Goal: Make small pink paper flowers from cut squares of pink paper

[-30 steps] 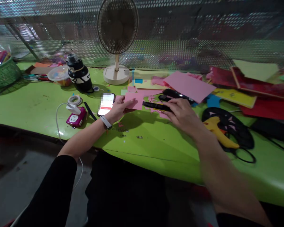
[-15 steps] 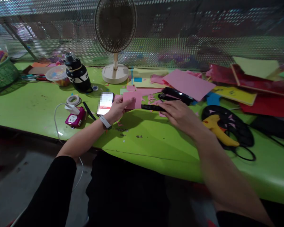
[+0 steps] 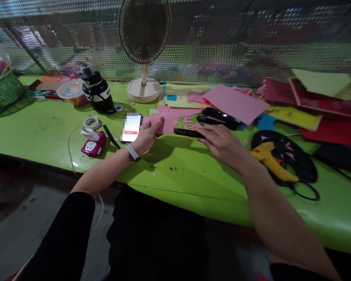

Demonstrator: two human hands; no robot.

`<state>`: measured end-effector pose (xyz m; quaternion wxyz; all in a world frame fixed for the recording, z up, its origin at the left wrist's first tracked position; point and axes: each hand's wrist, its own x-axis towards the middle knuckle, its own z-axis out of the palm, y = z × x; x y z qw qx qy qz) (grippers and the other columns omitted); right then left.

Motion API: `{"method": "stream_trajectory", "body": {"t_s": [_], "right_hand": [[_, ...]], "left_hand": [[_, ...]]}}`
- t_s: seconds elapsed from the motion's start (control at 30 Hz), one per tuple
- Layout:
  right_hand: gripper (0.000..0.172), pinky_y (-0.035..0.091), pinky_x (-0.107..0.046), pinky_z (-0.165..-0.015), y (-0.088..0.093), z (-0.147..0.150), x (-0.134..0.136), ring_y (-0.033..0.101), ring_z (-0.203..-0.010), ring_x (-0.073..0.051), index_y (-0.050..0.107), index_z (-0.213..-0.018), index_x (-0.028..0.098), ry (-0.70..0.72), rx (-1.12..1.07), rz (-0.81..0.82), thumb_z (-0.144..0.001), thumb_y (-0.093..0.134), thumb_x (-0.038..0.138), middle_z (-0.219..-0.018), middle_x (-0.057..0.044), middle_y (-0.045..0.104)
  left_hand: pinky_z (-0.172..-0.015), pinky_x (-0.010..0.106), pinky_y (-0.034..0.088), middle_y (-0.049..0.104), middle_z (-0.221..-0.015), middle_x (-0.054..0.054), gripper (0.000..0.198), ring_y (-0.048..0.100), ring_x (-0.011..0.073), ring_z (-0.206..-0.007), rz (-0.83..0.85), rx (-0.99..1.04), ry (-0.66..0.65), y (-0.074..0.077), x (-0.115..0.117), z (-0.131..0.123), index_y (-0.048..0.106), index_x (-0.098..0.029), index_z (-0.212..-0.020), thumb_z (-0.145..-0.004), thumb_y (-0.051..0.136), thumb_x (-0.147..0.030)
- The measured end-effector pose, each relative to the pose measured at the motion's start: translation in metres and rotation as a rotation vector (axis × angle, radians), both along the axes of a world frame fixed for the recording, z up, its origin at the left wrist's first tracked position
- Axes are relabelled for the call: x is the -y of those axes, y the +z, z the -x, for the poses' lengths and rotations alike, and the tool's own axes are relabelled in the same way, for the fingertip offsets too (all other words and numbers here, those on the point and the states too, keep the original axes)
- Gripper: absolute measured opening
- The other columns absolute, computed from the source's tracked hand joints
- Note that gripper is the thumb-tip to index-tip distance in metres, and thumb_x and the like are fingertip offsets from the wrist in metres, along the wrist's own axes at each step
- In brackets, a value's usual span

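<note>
My left hand (image 3: 149,134) pinches a small pink paper piece (image 3: 166,124), thumb on top. The fingers of my right hand (image 3: 219,141) close round the rear of a slim black stapler (image 3: 188,133). Its front end is at the right edge of the pink paper; whether the two touch I cannot tell. Pink paper scraps (image 3: 188,121) lie just behind the stapler. A second black stapler-like tool (image 3: 219,118) rests farther back. Beside my left hand lies a phone (image 3: 131,128) with its screen lit.
A white fan (image 3: 144,90) and a black bottle (image 3: 98,93) stand at the back. Left are a pink power adapter (image 3: 93,145) with a white cable and a tape roll (image 3: 91,123). Coloured papers (image 3: 236,103), a black pad (image 3: 300,156) and yellow-handled scissors (image 3: 277,164) lie right.
The view has shifted slightly. My left hand and the pink paper have moved a little to the left against the table; my right hand keeps its grip on the stapler.
</note>
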<state>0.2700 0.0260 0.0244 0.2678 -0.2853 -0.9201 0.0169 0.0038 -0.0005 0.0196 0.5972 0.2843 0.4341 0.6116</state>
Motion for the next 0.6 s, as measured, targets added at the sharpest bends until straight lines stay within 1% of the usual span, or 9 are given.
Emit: {"method": "stream_trajectory", "body": {"t_s": [0.17, 0.27, 0.33, 0.47, 0.6], "right_hand": [[0.046, 0.052, -0.054, -0.098, 0.0001, -0.0063, -0.0025, 0.062, -0.118, -0.035, 0.055, -0.146, 0.025, 0.049, -0.024, -0.039, -0.101, 0.049, 0.029, -0.127, -0.016, 0.067], [0.045, 0.053, -0.054, -0.097, 0.0007, -0.0057, -0.0017, 0.062, -0.117, -0.035, 0.055, -0.146, 0.023, 0.042, -0.011, -0.066, -0.101, 0.05, 0.029, -0.127, -0.016, 0.067], [0.045, 0.052, -0.054, -0.099, 0.0007, -0.0028, 0.0004, 0.061, -0.118, -0.035, 0.055, -0.146, 0.023, 0.016, 0.002, -0.057, -0.102, 0.049, 0.029, -0.127, -0.016, 0.067], [0.045, 0.05, -0.057, -0.101, 0.0004, 0.0018, 0.0031, 0.061, -0.119, -0.035, 0.055, -0.146, 0.024, -0.02, 0.028, 0.015, -0.102, 0.046, 0.028, -0.128, -0.016, 0.067], [0.042, 0.052, -0.055, -0.097, 0.0003, 0.0002, 0.0014, 0.063, -0.114, -0.035, 0.06, -0.141, 0.022, 0.022, 0.018, -0.018, -0.101, 0.047, 0.029, -0.124, -0.017, 0.068]], "left_hand": [[-0.078, 0.026, 0.053, 0.074, -0.102, 0.004, 0.025, 0.068, 0.0143, -0.094, -0.021, 0.014, 0.027, -0.004, -0.0022, 0.0016, 0.068, -0.021, -0.096, -0.081, 0.082, -0.034], [-0.077, 0.026, 0.053, 0.074, -0.101, 0.003, 0.024, 0.068, 0.0128, -0.091, -0.034, 0.037, 0.031, -0.006, -0.0028, 0.0025, 0.067, -0.021, -0.095, -0.081, 0.082, -0.034], [-0.077, 0.026, 0.053, 0.074, -0.1, 0.002, 0.023, 0.067, 0.0121, -0.089, -0.025, 0.044, 0.025, -0.0066, -0.002, 0.0021, 0.068, -0.021, -0.095, -0.081, 0.082, -0.033], [-0.077, 0.026, 0.053, 0.074, -0.099, 0.002, 0.018, 0.067, 0.0119, -0.088, -0.012, 0.046, 0.023, -0.0062, 0.0002, -0.0004, 0.068, -0.021, -0.093, -0.084, 0.08, -0.032], [-0.08, 0.027, 0.054, 0.074, -0.102, 0.003, 0.014, 0.068, 0.0129, -0.093, -0.035, 0.058, 0.046, -0.0062, 0.0002, -0.0008, 0.07, -0.021, -0.099, -0.089, 0.075, -0.029]]}}
